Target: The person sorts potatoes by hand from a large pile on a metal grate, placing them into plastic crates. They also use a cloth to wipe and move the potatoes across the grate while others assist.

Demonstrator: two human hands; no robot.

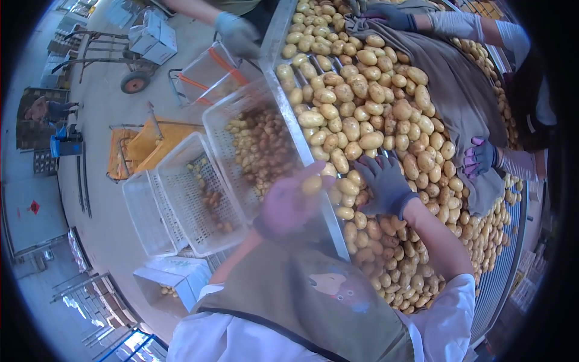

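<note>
Mesh crates (pixel 178 181), part-filled, crowd the bench rail (pixel 292 120) at centre left, apparently kept within arm's reach. At lower centre the gloved left hand (pixel 289 205) curls round one potato (pixel 311 184) beside the rail. Just right, the right hand (pixel 386 184) lies spread on the potato heap (pixel 362 96), gripping nothing visible.

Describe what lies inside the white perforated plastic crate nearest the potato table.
Small yellow potatoes pile inside the white perforated plastic crate, hiding its floor. The purple-gloved left hand, holding one potato, covers its near corner.
</note>
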